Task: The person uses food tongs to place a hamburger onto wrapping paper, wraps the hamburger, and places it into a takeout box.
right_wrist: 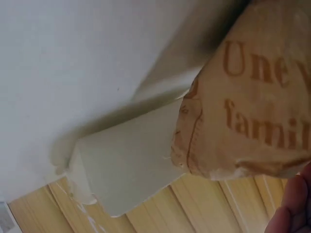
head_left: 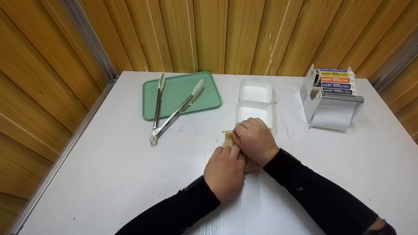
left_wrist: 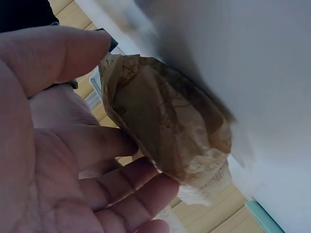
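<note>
A brown printed paper wrapper [head_left: 227, 141] is held between both hands just above the table's middle. My left hand [head_left: 225, 173] holds its near side; in the left wrist view the thumb and fingers lie along the edge of the creased paper [left_wrist: 165, 116]. Bent over the far end, my right hand [head_left: 256, 140] grips the paper, its fingertips mostly hidden in the head view. Lettering shows on the wrapper [right_wrist: 262, 92] in the right wrist view, with fingertips at its lower edge. Thin yellowish shreds [head_left: 226, 131] stick out at the far end. Its contents are mostly hidden.
An open white two-part box [head_left: 255, 91] stands just beyond the right hand. Back left, metal tongs [head_left: 174, 114] lie spread across a green tray [head_left: 183, 94]. A white stand with colourful labelled rolls or boxes [head_left: 336, 81] is at back right. Wooden panels [head_left: 209, 36] border the table.
</note>
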The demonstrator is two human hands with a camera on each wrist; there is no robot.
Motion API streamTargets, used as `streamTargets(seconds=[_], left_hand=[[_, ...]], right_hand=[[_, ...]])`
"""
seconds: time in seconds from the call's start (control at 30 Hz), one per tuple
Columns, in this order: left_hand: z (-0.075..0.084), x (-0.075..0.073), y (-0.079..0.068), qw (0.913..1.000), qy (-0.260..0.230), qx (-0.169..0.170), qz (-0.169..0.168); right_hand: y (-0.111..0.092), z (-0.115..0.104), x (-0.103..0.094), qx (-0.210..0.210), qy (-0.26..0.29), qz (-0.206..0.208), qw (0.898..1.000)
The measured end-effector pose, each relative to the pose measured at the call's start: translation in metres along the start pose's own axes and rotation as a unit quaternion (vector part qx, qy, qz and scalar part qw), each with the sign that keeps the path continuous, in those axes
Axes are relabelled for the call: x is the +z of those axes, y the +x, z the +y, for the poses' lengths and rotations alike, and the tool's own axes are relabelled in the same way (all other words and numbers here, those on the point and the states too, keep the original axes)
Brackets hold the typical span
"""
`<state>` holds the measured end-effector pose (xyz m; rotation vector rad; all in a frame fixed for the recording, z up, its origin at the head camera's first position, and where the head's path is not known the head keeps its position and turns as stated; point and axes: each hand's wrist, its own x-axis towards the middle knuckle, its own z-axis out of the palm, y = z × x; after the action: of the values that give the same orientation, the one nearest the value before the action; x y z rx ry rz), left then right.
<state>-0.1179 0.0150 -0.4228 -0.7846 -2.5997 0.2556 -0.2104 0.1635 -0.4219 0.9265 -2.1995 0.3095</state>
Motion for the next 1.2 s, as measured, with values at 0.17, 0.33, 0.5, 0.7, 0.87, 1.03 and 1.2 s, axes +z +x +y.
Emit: streamTargets(seconds=[0.17, 0.33, 0.5, 0.7, 0.87, 1.03, 1.2], left_hand=[[0.003, -0.003, 0.001, 0.9997, 0.004, 0.006, -0.024], [0.003, -0.006, 0.001, 0.9994, -0.003, 0.004, -0.036], [0.003, -0.003, -0.002, 0.9999, -0.009, 0.002, -0.01], [0.002, -0.001, -0.004, 0.9999, -0.009, 0.005, -0.002], [0.001, -0.003, -0.004, 0.9999, -0.014, 0.008, -0.007], [0.0, -0.003, -0.004, 0.9993, -0.026, 0.014, -0.022], [-0.001, -0.002, -0.004, 0.9987, -0.037, 0.017, -0.03]], right_hand=[[-0.002, 0.0, 0.005, -0.018, -0.016, -0.008, 1.0], [-0.001, -0.001, 0.007, -0.021, -0.018, -0.03, 0.999], [0.001, -0.003, 0.006, -0.018, -0.019, -0.065, 0.998], [0.006, -0.005, 0.005, 0.001, -0.003, -0.121, 0.993], [0.007, -0.004, 0.005, 0.001, 0.012, -0.151, 0.988], [0.008, -0.003, 0.005, 0.0, 0.024, -0.17, 0.985], [0.009, -0.003, 0.004, 0.001, 0.037, -0.196, 0.98]])
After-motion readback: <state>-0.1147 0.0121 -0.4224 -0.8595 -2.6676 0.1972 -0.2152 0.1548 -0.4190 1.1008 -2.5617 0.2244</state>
